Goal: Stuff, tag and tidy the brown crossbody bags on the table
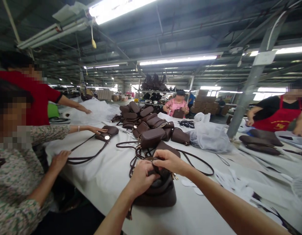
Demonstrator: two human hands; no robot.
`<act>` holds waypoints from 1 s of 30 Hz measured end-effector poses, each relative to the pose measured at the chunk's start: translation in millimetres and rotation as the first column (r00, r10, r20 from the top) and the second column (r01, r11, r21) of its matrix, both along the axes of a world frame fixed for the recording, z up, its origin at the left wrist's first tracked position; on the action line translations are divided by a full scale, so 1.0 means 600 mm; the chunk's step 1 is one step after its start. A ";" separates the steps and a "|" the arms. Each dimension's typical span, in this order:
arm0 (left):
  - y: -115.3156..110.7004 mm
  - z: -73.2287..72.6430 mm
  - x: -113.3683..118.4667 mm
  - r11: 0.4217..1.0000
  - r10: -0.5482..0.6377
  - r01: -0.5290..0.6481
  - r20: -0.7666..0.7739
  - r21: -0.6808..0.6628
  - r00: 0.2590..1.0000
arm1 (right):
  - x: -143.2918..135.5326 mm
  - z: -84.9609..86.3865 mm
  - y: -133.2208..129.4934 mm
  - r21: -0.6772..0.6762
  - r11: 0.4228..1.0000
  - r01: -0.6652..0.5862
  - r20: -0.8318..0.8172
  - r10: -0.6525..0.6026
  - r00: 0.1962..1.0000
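Observation:
A dark brown handbag (157, 197) lies on the white-covered table right in front of me. My left hand (143, 176) is closed on the upper part of the bag, its fingers bent round the dark edge. Close beside it, my right hand (168, 161) pinches the same upper part from the far side. The exact piece between my fingertips is partly hidden by the fingers. Just beyond my hands, another brown bag (153, 137) rests with its straps looped on the cloth. A brown strap (202, 169) curves over the table to the right.
Many brown bags are heaped (135, 114) mid-table. At left, a co-worker's hand rests on a bag (110, 132). Clear plastic (209, 133) lies right of the heap, near a metal post (248, 88). White scraps (235, 182) and more brown pieces (261, 143) lie to the right.

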State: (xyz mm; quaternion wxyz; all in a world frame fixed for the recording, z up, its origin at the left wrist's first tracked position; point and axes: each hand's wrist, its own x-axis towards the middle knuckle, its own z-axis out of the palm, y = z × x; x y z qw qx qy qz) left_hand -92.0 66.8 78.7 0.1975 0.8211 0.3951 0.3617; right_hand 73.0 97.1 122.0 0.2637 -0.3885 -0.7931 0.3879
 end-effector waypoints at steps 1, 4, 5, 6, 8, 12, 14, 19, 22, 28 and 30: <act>-0.001 -0.001 0.002 1.000 -0.021 0.021 0.012 -0.001 1.000 | 0.006 -0.004 -0.004 0.018 0.999 0.032 0.018 -0.033 0.999; -0.006 -0.009 0.013 0.999 0.052 -0.052 0.048 0.001 0.997 | 0.030 -0.015 -0.017 0.145 0.986 0.087 0.137 -0.107 0.985; -0.008 -0.012 0.016 0.994 0.112 -0.112 0.060 -0.009 0.992 | 0.038 -0.019 -0.021 0.167 0.982 0.087 0.184 -0.118 0.976; -0.008 -0.016 0.020 0.985 0.174 -0.173 0.070 -0.021 0.982 | 0.045 -0.022 -0.025 0.170 0.982 0.081 0.229 -0.119 0.966; -0.009 -0.021 0.026 0.964 0.266 -0.264 0.077 -0.035 0.961 | 0.055 -0.028 -0.030 0.147 0.986 0.073 0.300 -0.115 0.947; -0.006 -0.018 0.023 0.963 0.269 -0.264 0.122 -0.053 0.955 | 0.062 -0.030 -0.031 0.143 0.988 0.063 0.330 -0.108 0.938; -0.005 -0.012 0.011 0.977 0.201 -0.186 0.157 -0.104 0.967 | 0.062 -0.029 -0.029 0.142 0.988 0.068 0.310 -0.110 0.944; -0.009 -0.003 -0.017 0.987 -0.014 0.018 0.032 -0.158 0.999 | 0.061 -0.045 -0.020 0.115 0.991 0.072 0.273 -0.101 0.957; -0.007 -0.009 -0.016 1.000 0.006 -0.008 -0.092 -0.028 0.996 | 0.055 -0.058 -0.013 0.104 0.993 0.051 0.325 -0.083 0.942; -0.010 -0.032 -0.012 0.916 0.394 -0.368 -0.187 0.160 0.900 | 0.043 -0.068 -0.004 0.166 0.983 0.073 0.443 -0.141 0.885; -0.015 -0.034 -0.018 0.880 0.474 -0.456 -0.179 0.135 0.862 | 0.043 -0.074 0.003 0.207 0.975 0.079 0.469 -0.169 0.867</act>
